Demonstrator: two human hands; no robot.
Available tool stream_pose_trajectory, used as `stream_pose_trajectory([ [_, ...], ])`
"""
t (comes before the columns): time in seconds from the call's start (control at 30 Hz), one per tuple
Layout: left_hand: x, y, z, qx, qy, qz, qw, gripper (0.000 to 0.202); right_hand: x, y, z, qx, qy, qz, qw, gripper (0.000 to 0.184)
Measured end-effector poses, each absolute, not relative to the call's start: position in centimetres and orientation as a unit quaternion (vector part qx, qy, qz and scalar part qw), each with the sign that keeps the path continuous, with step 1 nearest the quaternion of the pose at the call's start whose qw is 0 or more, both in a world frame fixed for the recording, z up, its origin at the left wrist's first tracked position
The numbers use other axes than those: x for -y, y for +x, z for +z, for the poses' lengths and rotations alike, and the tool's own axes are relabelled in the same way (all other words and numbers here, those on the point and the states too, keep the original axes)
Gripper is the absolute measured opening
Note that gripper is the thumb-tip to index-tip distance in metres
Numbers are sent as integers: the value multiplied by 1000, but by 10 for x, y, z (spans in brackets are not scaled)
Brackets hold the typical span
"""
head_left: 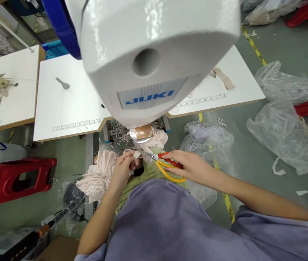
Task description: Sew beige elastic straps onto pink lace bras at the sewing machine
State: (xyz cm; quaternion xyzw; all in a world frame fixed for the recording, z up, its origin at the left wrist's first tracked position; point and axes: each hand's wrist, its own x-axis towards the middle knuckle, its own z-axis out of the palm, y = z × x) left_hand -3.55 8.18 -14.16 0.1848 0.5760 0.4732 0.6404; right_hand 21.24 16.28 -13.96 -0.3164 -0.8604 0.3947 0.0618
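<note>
My right hand is closed around the scissors, which have one red handle and one yellow handle. Their blades point left toward my left hand. Pinched in my left fingers is a small pale fabric tab, close to the blade tips; whether the blades touch it, I cannot tell. Pale pink lace fabric hangs to the left of my left hand. More of the lace lies under the sewing machine head, by its metal and brown part.
The white JUKI sewing machine head hangs just above my hands. White table tops with printed rulers flank it. A red stool stands at left. Clear plastic bags and scraps lie on the floor at right.
</note>
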Motion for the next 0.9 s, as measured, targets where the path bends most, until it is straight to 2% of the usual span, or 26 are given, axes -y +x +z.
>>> stream_pose_trajectory([
  [0.17,-79,-42,-146,-539,130,503,663,30,-156,217,-138,819,-366,433,86,37],
  [0.4,-74,-43,-142,-533,93,538,646,31,-149,204,-138,818,-341,451,108,50],
  [0.67,-71,-47,-145,-572,117,544,603,36,-147,191,-138,807,-337,476,88,51],
  [0.9,-69,-43,-141,-633,223,512,536,34,-151,175,-139,807,-333,482,80,47],
])
